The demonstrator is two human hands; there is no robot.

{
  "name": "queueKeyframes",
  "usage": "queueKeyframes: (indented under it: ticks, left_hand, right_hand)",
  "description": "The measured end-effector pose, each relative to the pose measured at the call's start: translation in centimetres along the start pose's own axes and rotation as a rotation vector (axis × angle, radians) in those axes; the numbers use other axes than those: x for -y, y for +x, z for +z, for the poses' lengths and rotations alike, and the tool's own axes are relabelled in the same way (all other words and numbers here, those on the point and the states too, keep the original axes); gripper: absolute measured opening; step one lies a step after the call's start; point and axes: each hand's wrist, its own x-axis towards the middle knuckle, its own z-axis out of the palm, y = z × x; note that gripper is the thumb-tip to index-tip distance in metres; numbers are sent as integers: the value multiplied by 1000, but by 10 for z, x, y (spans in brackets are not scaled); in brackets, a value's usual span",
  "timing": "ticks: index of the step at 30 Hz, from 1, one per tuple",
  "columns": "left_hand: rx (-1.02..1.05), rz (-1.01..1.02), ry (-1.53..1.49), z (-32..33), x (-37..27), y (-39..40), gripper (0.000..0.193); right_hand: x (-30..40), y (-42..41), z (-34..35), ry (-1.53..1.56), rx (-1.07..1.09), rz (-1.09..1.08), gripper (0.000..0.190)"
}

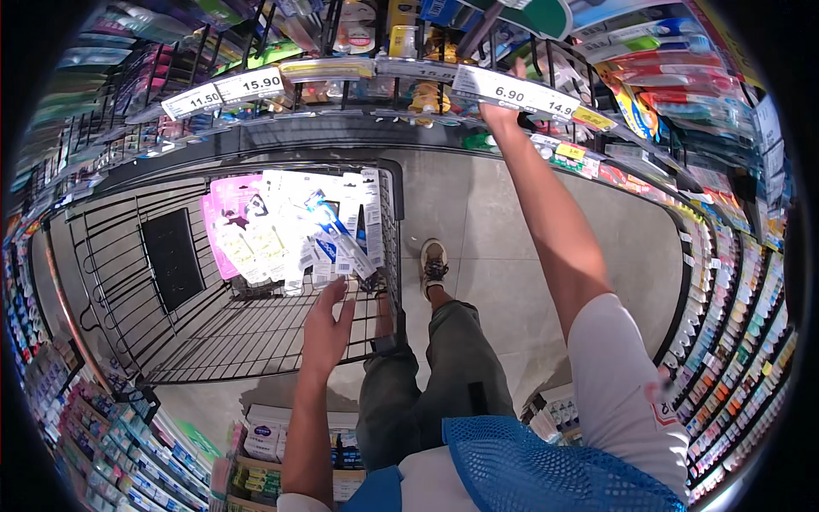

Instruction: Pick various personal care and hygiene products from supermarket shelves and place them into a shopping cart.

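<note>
My right hand (502, 109) reaches up to the hanging rack of the store shelf, partly behind a price tag strip (496, 88); its fingers are mostly hidden, so I cannot tell what they touch. Over the near side of a black wire shopping cart (211, 371), my left hand (329, 329) hangs with thumb and fingers apart, holding nothing. Beyond its fingertips lies a pile of white carded packages (281, 224) in the cart, brightly lit. A blue and white toothbrush pack (339, 233) rests on top, and pink cards (233, 198) lie at the pile's left.
Black hooks with packaged goods (355, 29) line the shelf ahead. More stocked shelves (729, 358) curve along the right, with others (109, 441) at lower left. Boxed goods (265, 441) stand low behind my left arm. My shoe (434, 265) is on the tiled floor beside the cart.
</note>
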Motion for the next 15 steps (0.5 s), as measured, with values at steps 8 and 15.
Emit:
queueKeyframes:
  ticks: [8, 15]
  left_hand:
    - [-47, -170, -112, 8, -7, -43, 36]
    - [-155, -23, 2, 14, 3, -48, 34]
  right_hand:
    - [-14, 51, 48, -203, -341, 109, 48]
    - [-16, 47, 35, -4, -137, -80, 42]
